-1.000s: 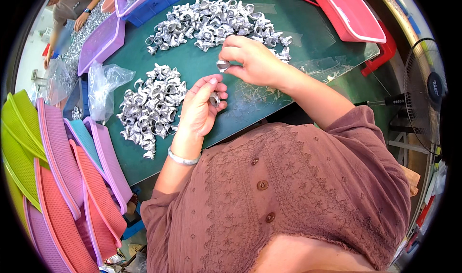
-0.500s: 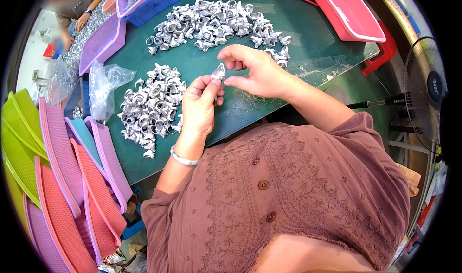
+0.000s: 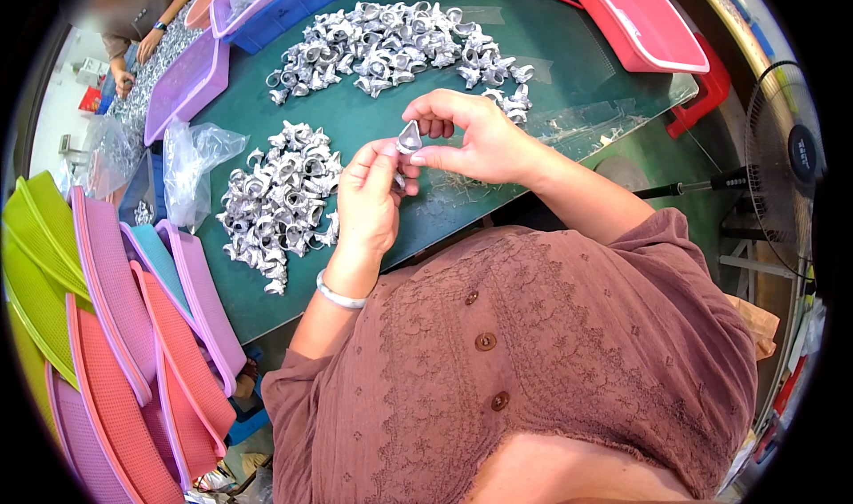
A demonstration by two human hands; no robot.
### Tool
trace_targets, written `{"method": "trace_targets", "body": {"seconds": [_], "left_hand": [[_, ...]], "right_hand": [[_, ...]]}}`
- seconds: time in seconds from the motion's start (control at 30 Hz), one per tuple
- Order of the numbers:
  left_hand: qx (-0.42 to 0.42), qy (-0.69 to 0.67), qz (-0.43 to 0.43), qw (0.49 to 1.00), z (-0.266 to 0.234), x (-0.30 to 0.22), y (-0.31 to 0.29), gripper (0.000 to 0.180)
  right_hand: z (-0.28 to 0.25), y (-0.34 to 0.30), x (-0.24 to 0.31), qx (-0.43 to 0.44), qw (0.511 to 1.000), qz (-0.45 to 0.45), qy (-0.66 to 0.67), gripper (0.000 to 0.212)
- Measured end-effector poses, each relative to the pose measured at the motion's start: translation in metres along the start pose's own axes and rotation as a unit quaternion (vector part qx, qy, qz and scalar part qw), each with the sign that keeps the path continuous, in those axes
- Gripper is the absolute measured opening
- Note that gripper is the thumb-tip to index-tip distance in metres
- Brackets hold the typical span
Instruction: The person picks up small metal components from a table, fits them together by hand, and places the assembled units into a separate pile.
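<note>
A small silvery metal casting [image 3: 409, 138], pointed at its top, is between my two hands over the near part of the table. My left hand [image 3: 369, 189] pinches its lower left side between thumb and fingertips. Another bit of grey metal shows under the left fingers, mostly hidden. My right hand [image 3: 480, 135] is curled around the other side, with the thumb against the casting's lower edge and the forefinger by its tip. To the left lies a pile of like castings [image 3: 280, 198], and a wider pile of castings [image 3: 382, 47] spreads beyond my hands.
A green-topped table [image 3: 569, 60] carries a pink tray [image 3: 635, 24], a purple tray [image 3: 187, 82], a blue basket [image 3: 298, 11] and a clear plastic bag [image 3: 195, 162]. Stacked coloured baskets [image 3: 115, 326] stand at left, a fan [image 3: 782, 162] at right. Another person's hand [image 3: 149, 44] is at far left.
The casting has been tilted, so a flat or hollow grey face shows. My right thumb and fingers have come in against it. The other person's arms have shifted slightly.
</note>
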State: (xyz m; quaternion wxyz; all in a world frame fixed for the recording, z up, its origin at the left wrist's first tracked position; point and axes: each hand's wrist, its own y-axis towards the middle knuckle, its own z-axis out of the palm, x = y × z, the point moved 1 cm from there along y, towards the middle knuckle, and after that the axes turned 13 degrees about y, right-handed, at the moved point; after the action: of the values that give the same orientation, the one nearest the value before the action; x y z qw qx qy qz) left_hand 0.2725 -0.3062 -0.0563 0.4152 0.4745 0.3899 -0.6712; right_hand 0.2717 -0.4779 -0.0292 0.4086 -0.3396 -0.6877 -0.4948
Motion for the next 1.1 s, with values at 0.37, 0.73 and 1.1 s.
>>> {"method": "trace_targets", "body": {"seconds": [0.37, 0.73, 1.1], "left_hand": [[0.123, -0.238, -0.154, 0.951, -0.016, 0.015, 0.005, 0.035], [0.085, -0.137, -0.130, 0.978, -0.009, 0.006, -0.002, 0.026], [0.099, -0.083, -0.176, 0.976, 0.000, -0.004, 0.003, 0.034]], "right_hand": [[-0.034, 0.009, -0.017, -0.090, 0.927, -0.109, -0.348, 0.020], [-0.054, 0.014, -0.043, -0.076, 0.863, 0.037, -0.498, 0.018], [-0.011, 0.006, 0.002, -0.008, 0.996, -0.030, -0.083, 0.037]]}}
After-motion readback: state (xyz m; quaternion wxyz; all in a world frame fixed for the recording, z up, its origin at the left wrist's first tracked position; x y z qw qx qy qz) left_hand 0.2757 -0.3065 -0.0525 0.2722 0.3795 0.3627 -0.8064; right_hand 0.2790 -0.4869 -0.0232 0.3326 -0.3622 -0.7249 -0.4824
